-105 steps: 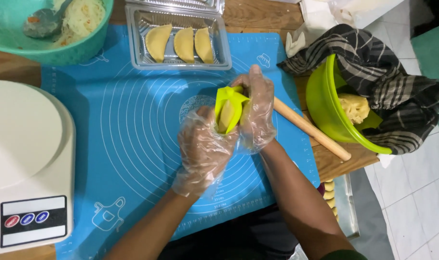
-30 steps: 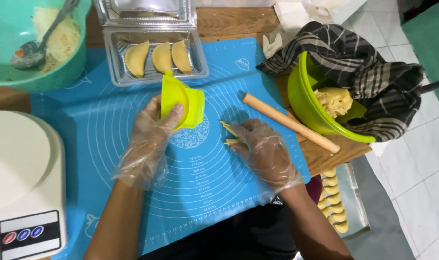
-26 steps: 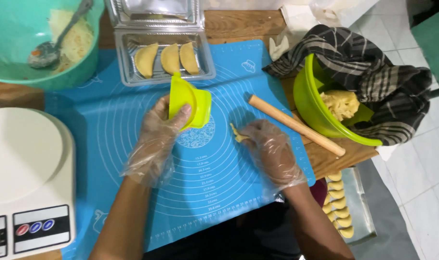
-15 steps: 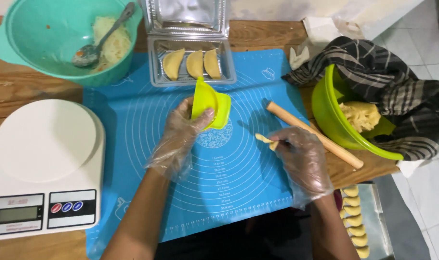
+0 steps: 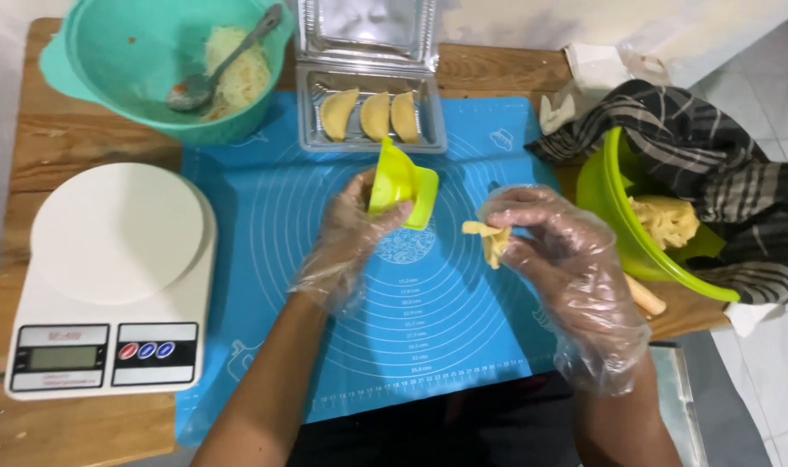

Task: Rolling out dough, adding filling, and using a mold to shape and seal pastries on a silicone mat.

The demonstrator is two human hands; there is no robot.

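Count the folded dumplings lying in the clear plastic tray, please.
3. All lie side by side in the clear plastic tray: left dumpling, middle dumpling, right dumpling. None seems hidden.

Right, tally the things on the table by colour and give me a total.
Green: 3 – teal bowl, lime bowl, lime dumpling press in the left hand
Blue: 1 – mat
White: 1 – scale
Clear: 1 – tray
Pale yellow: 4 – 3 dumplings, 1 dough scrap in the right hand
Total: 10
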